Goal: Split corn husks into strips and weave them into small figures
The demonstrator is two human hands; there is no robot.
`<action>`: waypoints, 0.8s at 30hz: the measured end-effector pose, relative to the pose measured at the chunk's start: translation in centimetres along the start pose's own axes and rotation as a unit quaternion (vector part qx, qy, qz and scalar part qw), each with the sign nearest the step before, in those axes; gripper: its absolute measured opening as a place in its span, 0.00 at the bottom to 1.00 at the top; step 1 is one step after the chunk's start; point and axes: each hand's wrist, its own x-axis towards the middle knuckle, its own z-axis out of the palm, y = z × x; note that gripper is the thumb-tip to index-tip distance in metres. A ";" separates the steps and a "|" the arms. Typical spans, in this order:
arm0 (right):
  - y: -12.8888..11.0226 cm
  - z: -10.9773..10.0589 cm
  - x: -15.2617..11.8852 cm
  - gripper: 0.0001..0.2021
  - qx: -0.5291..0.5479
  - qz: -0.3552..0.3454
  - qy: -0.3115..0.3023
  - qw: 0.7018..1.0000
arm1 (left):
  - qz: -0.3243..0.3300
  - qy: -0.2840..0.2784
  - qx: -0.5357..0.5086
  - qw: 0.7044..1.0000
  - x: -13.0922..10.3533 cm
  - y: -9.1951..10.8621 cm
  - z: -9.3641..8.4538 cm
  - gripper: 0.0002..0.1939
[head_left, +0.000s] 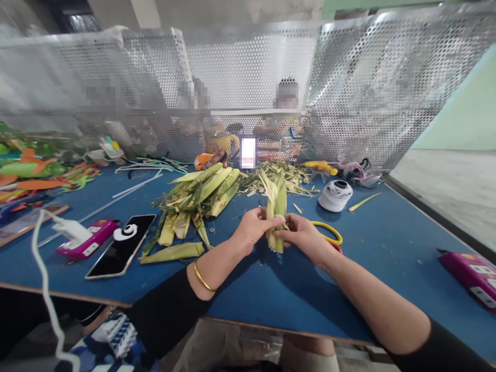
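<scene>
Upright between my hands is a bundle of green and pale yellow husks [279, 199], near the middle of the blue table. My left hand [253, 227], with a gold bangle on its wrist, pinches the bundle's lower part from the left. From the right, my right hand [304, 235] has its thumb and fingers closed on the same lower part. A pile of husks [211, 188] lies to the left, with a single husk piece [174, 253] in front of it. Shredded husk scraps [289, 178] are heaped behind the bundle.
Yellow-handled scissors [331, 232] lie partly behind my right hand. A white roll [335, 196] stands at the right. A phone [123, 248] and a magenta power strip [91, 237] are at the left, another power strip [470, 276] at the far right. A perforated metal screen [248, 67] borders the back.
</scene>
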 end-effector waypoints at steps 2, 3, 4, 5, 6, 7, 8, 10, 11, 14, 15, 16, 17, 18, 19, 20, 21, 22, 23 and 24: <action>0.2 -0.1 0.2 0.18 0.003 -0.011 0.017 1.000 | 0.003 -0.008 0.006 1.000 0.0 -0.1 0.1 0.17; 0.2 -0.1 0.2 0.18 0.008 -0.015 0.023 1.000 | 0.002 -0.011 0.007 1.000 -0.1 -0.1 0.1 0.17; 0.3 -0.2 0.3 0.17 0.016 -0.019 0.031 0.999 | -0.003 -0.010 0.005 1.000 -0.1 -0.1 0.1 0.16; 0.3 -0.3 0.4 0.17 0.025 -0.020 0.035 0.999 | -0.013 -0.007 -0.001 1.000 -0.1 -0.1 0.1 0.13; 0.3 -0.4 0.4 0.17 0.038 -0.017 0.036 0.998 | -0.027 -0.006 -0.009 1.000 0.0 -0.1 0.1 0.11; 0.2 -0.5 0.4 0.17 0.053 -0.011 0.035 0.998 | -0.042 -0.005 -0.020 0.999 0.0 0.0 0.1 0.08; 0.2 -0.7 0.4 0.17 0.068 -0.002 0.032 0.997 | -0.057 -0.007 -0.033 0.998 0.1 0.0 0.1 0.07; 0.0 -1.0 0.4 0.16 0.101 0.019 0.020 0.995 | -0.079 -0.012 -0.067 0.995 0.2 0.2 0.0 0.06; -0.2 -1.1 0.4 0.15 0.118 0.028 0.015 0.993 | -0.086 -0.014 -0.084 0.993 0.3 0.2 0.0 0.06; -0.5 -1.3 0.4 0.15 0.160 0.046 0.020 0.986 | -0.099 -0.015 -0.113 0.988 0.4 0.2 -0.1 0.09; -0.6 -1.4 0.3 0.15 0.166 0.049 0.022 0.985 | -0.101 -0.016 -0.114 0.988 0.5 0.2 -0.1 0.09; -0.7 -1.4 0.3 0.15 0.167 0.051 0.023 0.984 | -0.100 -0.016 -0.112 0.989 0.4 0.2 -0.1 0.10; -0.7 -1.3 0.3 0.15 0.163 0.052 0.019 0.985 | -0.096 -0.017 -0.108 0.989 0.4 0.2 -0.1 0.10; -0.7 -1.3 0.3 0.16 0.157 0.053 0.013 0.986 | -0.091 -0.017 -0.103 0.990 0.3 0.1 -0.1 0.10; -0.6 -1.3 0.2 0.16 0.148 0.052 0.006 0.988 | -0.085 -0.016 -0.097 0.992 0.3 0.1 0.0 0.11; -0.6 -1.2 0.3 0.17 0.134 0.049 0.000 0.990 | -0.080 -0.012 -0.091 0.993 0.2 0.1 0.0 0.11; -0.5 -1.2 0.3 0.18 0.117 0.042 -0.005 0.992 | -0.077 -0.007 -0.085 0.993 0.2 0.1 0.1 0.11; -0.4 -1.1 0.3 0.20 0.093 0.031 -0.004 0.995 | -0.074 -0.001 -0.081 0.994 0.1 0.1 0.1 0.11; -0.3 -1.1 0.3 0.22 0.060 0.013 0.007 0.998 | -0.068 0.008 -0.076 0.995 0.1 0.1 0.1 0.11; -0.2 -1.0 0.3 0.24 0.018 -0.010 0.026 0.999 | -0.060 0.017 -0.071 0.996 0.0 0.1 0.2 0.11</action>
